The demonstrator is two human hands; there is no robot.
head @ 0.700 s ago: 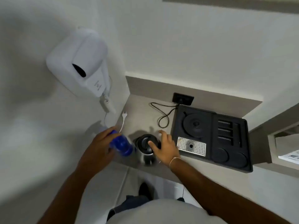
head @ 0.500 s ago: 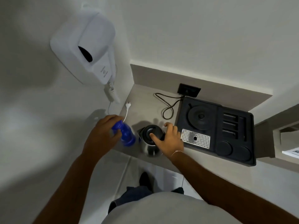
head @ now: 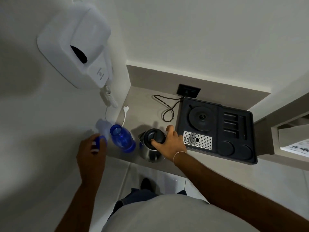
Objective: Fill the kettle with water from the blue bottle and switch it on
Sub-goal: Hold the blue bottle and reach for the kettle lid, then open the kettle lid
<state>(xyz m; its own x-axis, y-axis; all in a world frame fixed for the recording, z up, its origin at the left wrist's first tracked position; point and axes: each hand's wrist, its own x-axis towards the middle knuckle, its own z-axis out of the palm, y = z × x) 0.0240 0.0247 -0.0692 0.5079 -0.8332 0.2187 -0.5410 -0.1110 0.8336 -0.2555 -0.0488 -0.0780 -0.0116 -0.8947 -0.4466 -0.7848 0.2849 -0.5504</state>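
So we're standing over the little bench (head: 143,113) in the corner with both things parked side by side near the front edge. The blue bottle (head: 122,139) stands upright and uncapped, mouth wide open, just left of the kettle (head: 153,148). Our left hand (head: 93,148) is off the bottle, just beside it, fingers curled around the blue cap (head: 98,143), which looks like it's being kept out of the way so the bottle is ready to pour. It's a bit blurred, so don't ask us for finer detail.

Our right hand (head: 168,143) is wrapped around the kettle's handle side, thumb pressing on the dark lid (head: 154,136). Our guess is that's the lid release, since the lid looks shut and nothing can go in until it pops.

The kettle sits on the bare bench, not on its round power base (head: 201,118) in the black tray (head: 237,153) to the right. Makes sense: filling off the base keeps spills away from the contacts. The base's cord (head: 167,108) runs to the wall socket (head: 188,90).

Still to do, we reckon: open the lid, pour, close, seat it on the base, flick the switch. The bottle is near the bench's front edge, so watch the elbow.
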